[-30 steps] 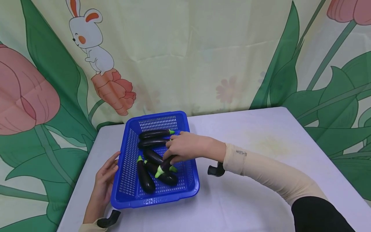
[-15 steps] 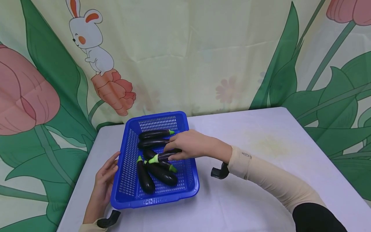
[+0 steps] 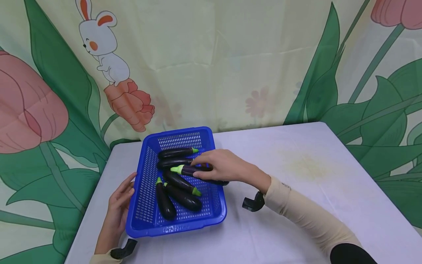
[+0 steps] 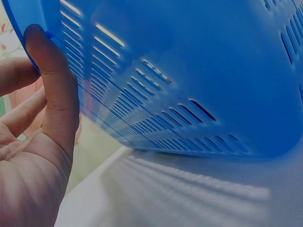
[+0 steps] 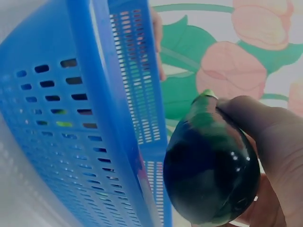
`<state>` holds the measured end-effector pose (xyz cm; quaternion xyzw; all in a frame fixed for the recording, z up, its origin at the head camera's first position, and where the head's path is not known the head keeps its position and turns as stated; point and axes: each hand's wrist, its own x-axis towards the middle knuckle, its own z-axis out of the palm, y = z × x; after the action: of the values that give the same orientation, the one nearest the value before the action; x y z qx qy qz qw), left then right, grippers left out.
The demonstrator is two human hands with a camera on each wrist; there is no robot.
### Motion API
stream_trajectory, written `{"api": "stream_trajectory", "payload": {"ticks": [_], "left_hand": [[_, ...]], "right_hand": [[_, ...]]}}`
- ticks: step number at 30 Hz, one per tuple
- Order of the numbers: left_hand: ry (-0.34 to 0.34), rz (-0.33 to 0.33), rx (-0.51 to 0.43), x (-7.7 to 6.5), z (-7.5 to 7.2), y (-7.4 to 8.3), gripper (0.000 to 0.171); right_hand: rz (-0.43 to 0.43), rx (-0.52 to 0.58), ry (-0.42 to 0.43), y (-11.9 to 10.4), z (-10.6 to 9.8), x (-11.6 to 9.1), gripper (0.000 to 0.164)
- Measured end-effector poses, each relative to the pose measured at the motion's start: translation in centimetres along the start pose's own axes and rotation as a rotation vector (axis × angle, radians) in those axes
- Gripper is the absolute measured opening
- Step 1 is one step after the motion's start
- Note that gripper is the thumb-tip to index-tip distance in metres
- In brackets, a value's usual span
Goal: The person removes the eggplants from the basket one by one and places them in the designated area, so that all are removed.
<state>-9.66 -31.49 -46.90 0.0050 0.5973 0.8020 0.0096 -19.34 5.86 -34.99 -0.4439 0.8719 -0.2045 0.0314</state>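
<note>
A blue slotted basket (image 3: pixel 141 205) stands on the white table (image 3: pixel 296 205). Several dark purple eggplants with green caps lie in it, among them one (image 3: pixel 164 200) near its front. My right hand (image 3: pixel 217 167) grips one eggplant (image 3: pixel 189 170) and holds it above the basket's right side, cap pointing left. The right wrist view shows that eggplant (image 5: pixel 210 177) end-on in my fingers, next to the basket wall (image 5: pixel 61 137). My left hand (image 3: pixel 120 201) rests with straight fingers against the basket's left wall (image 4: pixel 189 80), thumb (image 4: pixel 54 90) on the rim.
A printed cloth backdrop (image 3: pixel 211 62) with a rabbit and tulips hangs right behind the table. The table's right half (image 3: pixel 313 165) is bare white surface with a faint yellow stain.
My right hand has lifted the eggplant out of the pile and moved it up and to the right, to the basket's right rim. The left hand has stayed put.
</note>
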Motion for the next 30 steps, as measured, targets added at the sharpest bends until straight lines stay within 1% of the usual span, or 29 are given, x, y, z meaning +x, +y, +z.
{"api": "stream_trajectory", "payload": {"ticks": [3, 8, 13, 17, 24, 28, 30], "left_hand": [[0.004, -0.002, 0.000, 0.0, 0.0, -0.1, 0.053], [-0.001, 0.001, -0.010, 0.1, -0.1, -0.1, 0.053], [-0.014, 0.001, -0.018, 0.2, 0.0, 0.0, 0.053], [-0.016, 0.004, -0.017, 0.2, 0.1, 0.1, 0.054], [-0.014, 0.010, -0.015, 0.1, 0.1, 0.1, 0.053], [-0.014, 0.005, -0.011, 0.0, 0.0, 0.0, 0.054], [-0.015, -0.002, -0.012, 0.0, 0.0, -0.1, 0.054]], "right_hand": [[0.040, 0.053, 0.027, 0.1, 0.1, -0.3, 0.036], [0.099, 0.181, 0.087, 0.1, 0.2, -1.0, 0.037], [0.172, 0.312, 0.175, 0.5, 0.6, -1.9, 0.034], [0.223, 0.366, 0.233, 0.7, 0.8, -2.5, 0.033], [0.305, 0.456, 0.296, 0.9, 1.2, -3.5, 0.032], [0.353, 0.482, 0.346, 1.3, 1.6, -4.1, 0.032], [0.364, 0.494, 0.366, 1.5, 1.8, -4.3, 0.032]]}}
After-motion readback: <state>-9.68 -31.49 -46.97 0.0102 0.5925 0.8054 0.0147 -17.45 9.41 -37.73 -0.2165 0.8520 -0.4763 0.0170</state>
